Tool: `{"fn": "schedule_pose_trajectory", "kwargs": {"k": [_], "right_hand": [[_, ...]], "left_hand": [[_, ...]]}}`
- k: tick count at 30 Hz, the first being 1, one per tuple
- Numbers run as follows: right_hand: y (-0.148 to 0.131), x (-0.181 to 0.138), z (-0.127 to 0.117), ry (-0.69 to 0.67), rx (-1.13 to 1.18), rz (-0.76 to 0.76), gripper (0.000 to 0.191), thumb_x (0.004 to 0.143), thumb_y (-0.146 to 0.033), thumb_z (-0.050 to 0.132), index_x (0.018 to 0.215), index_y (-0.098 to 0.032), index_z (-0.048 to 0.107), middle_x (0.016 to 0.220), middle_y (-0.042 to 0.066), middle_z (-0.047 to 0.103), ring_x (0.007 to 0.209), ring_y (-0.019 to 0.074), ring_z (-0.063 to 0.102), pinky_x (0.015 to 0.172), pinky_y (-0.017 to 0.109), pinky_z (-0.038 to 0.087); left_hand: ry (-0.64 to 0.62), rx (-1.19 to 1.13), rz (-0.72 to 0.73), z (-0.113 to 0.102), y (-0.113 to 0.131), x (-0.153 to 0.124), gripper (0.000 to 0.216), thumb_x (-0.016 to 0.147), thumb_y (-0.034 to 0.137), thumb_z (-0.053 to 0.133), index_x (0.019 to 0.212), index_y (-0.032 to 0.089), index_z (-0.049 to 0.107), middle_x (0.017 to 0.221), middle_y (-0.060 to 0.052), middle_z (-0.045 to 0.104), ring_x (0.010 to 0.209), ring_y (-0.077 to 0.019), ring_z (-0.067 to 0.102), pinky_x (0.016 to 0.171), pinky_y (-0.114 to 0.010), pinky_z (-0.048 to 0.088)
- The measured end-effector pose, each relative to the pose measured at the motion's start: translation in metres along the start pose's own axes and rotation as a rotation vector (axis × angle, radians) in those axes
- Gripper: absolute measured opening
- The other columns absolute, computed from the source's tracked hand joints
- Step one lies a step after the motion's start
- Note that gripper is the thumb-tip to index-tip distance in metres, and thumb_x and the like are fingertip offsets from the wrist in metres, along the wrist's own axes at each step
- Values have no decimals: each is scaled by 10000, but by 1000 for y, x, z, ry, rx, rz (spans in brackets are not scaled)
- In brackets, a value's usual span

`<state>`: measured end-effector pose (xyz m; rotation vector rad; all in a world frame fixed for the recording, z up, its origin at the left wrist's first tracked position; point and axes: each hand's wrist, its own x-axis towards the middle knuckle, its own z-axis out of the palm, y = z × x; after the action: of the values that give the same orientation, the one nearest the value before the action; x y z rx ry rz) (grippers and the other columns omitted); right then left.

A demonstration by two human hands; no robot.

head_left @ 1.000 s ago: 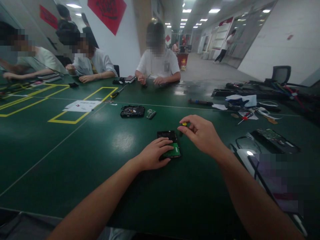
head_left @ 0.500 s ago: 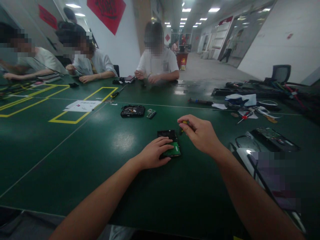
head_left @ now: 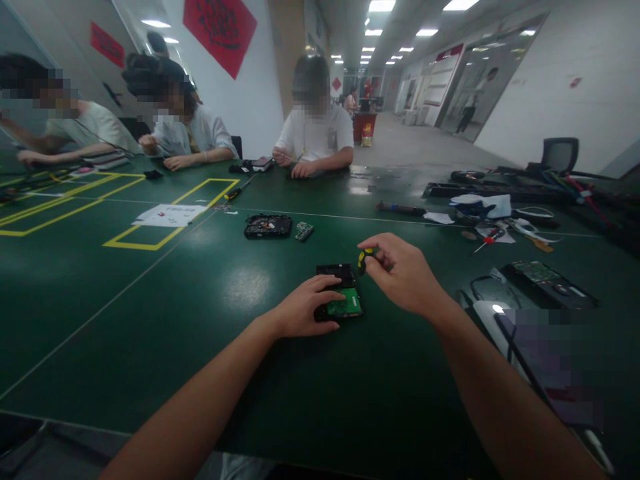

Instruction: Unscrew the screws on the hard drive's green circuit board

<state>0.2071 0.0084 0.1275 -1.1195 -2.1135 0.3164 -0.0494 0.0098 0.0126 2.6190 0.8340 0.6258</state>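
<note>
A hard drive (head_left: pixel 354 304) with a green circuit board and a black casing lies on the green table. My left hand (head_left: pixel 310 307) rests over its left side, fingers across the top and thumb along the near edge, holding it in place. Just right of the drive, my right hand (head_left: pixel 403 273) pinches a short yellow-and-black screwdriver (head_left: pixel 365 261) between thumb and fingers. The tool stands roughly upright by the drive's right edge; its tip is too small to make out. Beyond the drive sit a small circuit board (head_left: pixel 304 231) and another black drive casing (head_left: pixel 269 225).
At right are a drive (head_left: pixel 547 283), a pixelated screen device (head_left: pixel 545 360), a red screwdriver (head_left: pixel 490 240) and cloths (head_left: pixel 483 205). A dark tool (head_left: pixel 400 209) lies farther back. Left, a paper sheet (head_left: pixel 170 215) lies by another screwdriver (head_left: pixel 237 190). Several people sit across the table (head_left: pixel 150 320).
The yellow-and-black screwdriver has become more visible as my right index finger lifted and straightened. My left hand stays on the drive. The camera view has shifted slightly.
</note>
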Motion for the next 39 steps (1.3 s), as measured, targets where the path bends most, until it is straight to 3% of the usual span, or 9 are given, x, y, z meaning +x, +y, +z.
{"fn": "schedule_pose_trajectory", "kwargs": {"k": [7,11,19,23,28,32,39], "right_hand": [[4,0,1,11,21,-10,172,992,-324,605,1074,-225,719,1029,65,710,827,192,646,722,339,494],[3,0,0,-10,45,43,231,996,-294,582,1192,-212,672,994,63,729,804,199,665,697,336,482],[8,2,-1,19,-1,-3,169,988,-283,589,1085,-220,712,1066,70,723,839,197,661,731,338,489],[9,2,-2,-10,26,14,235,995,-266,570,1197,-221,682,1025,64,742,812,202,673,712,344,490],[6,2,-3,11,-15,28,157,967,-304,630,1073,-212,699,1001,64,731,794,196,653,712,342,488],[5,1,-3,14,-2,-9,181,984,-273,599,1118,-228,711,1091,71,712,816,187,646,736,341,501],[7,2,-3,31,-105,12,134,963,-303,647,1055,-209,675,1023,79,705,820,211,627,730,357,468]], "left_hand": [[-10,-2,0,-3,0,-2,568,842,365,782,1379,265,627,1604,-123,448,1472,-339,446,1204,-587,385],[-7,5,-2,-4,2,0,534,858,351,760,1367,246,636,1595,-131,465,1464,-338,461,1203,-584,390],[6,44,5,2,-1,0,522,852,351,763,1347,230,649,1578,-134,488,1459,-324,473,1215,-551,395],[4,52,9,3,-2,0,518,863,360,751,1353,232,640,1580,-133,486,1469,-320,463,1213,-559,394],[7,45,0,3,0,1,518,858,353,753,1349,232,641,1576,-133,494,1465,-324,468,1203,-569,401],[17,37,6,2,1,2,521,849,352,758,1346,242,646,1565,-127,509,1452,-327,482,1199,-580,402],[28,68,3,5,0,3,509,874,385,743,1351,237,646,1545,-129,534,1457,-312,482,1209,-558,397]]}}
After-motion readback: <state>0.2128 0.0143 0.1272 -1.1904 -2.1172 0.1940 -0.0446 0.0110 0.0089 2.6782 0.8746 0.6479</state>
